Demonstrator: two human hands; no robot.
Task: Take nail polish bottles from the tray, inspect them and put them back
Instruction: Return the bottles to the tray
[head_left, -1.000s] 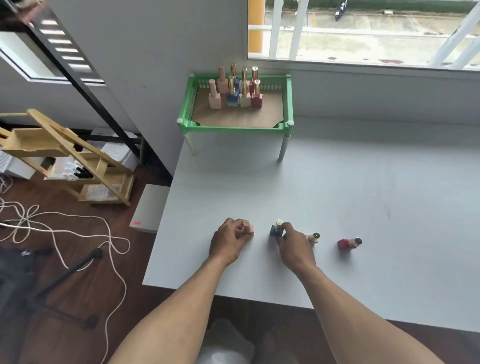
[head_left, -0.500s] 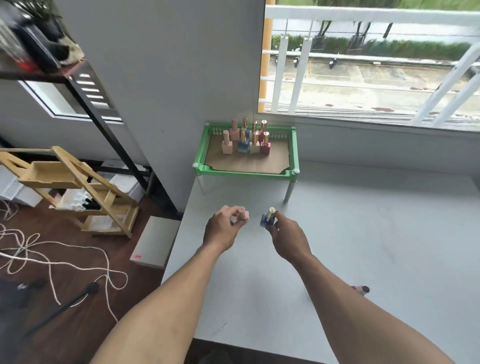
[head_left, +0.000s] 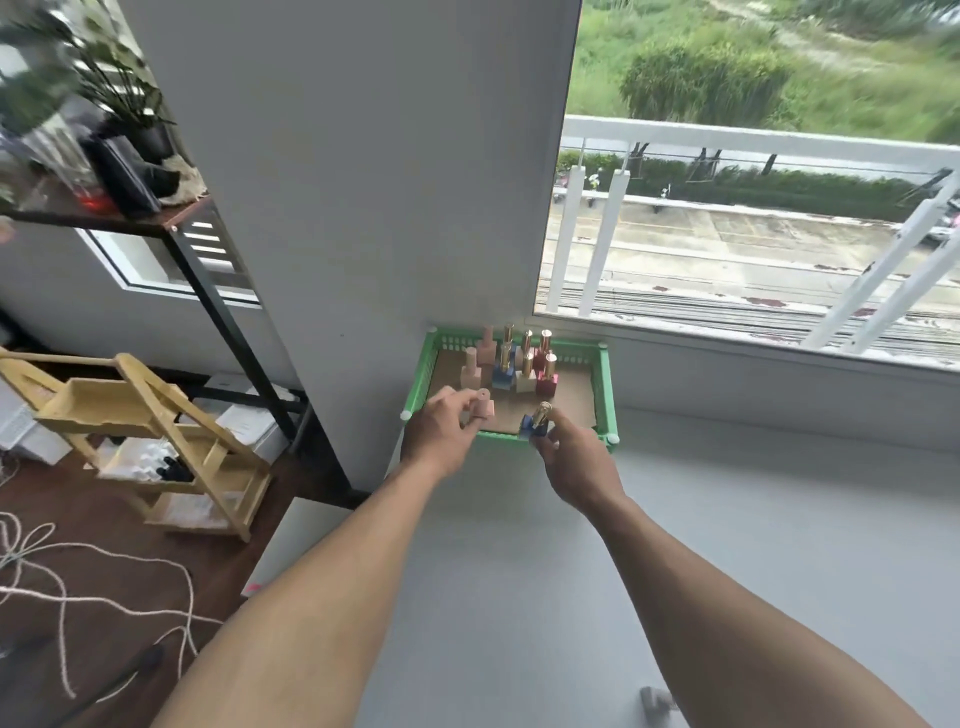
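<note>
**Bottles going back into the tray**

Room first: a grey wall pillar (head_left: 358, 218) stands ahead of you, with a wide window (head_left: 753, 208) to its right looking onto a white railing and greenery. To the left a black metal shelf (head_left: 208, 270) carries a plant, and below it a pale wooden rack (head_left: 150, 421) sits on the dark wood floor beside loose white cord (head_left: 62, 587).

Your work surface is the pale grey table (head_left: 727, 545). At its far left corner, against the pillar and the window sill, stands the green plastic tray on short legs (head_left: 605, 384), lined with brown card. A cluster of upright bottles with pink, blue, cream and red bases (head_left: 511, 366) occupies its far edge.

You appear to be in the put-back step. Your left hand (head_left: 441, 434) is closed around a pink square nail polish bottle with a pink cap (head_left: 484, 406), held over the tray's near left corner. Your right hand (head_left: 576, 457) pinches a blue square nail polish bottle with a gold cap (head_left: 537, 421), tilted, right at the tray's near rim.

Next, I judge, you need to carry both past the rim, set each upright on the card in front of the cluster, and let go without knocking the neighbours.

A small grey object (head_left: 655, 701) lies at the table's near edge, too blurred to identify.
</note>
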